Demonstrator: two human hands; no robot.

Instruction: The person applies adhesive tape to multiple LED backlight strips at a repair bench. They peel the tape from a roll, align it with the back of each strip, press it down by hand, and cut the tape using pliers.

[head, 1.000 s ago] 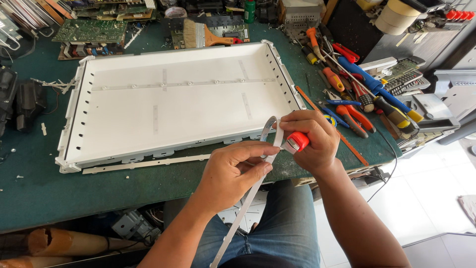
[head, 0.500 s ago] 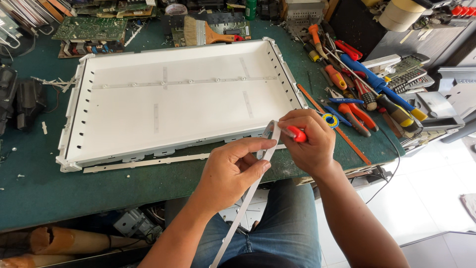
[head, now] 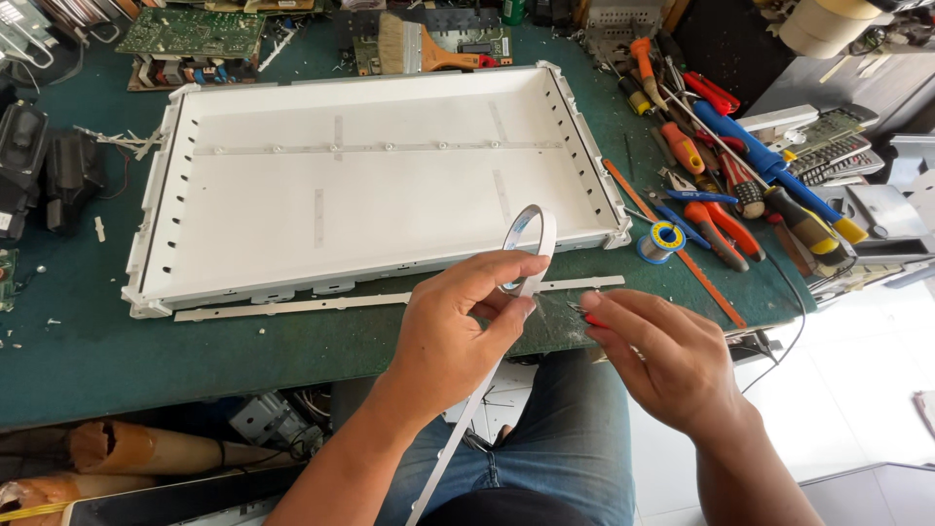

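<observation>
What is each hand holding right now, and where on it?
Left hand pinches a white strip near its curled upper end; right hand holds a small red-handled tool, mostly hidden.

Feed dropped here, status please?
Left hand pinches white strip, curled upward. Right hand grips small red-handled tool. White panel tray beyond, nothing between.
</observation>
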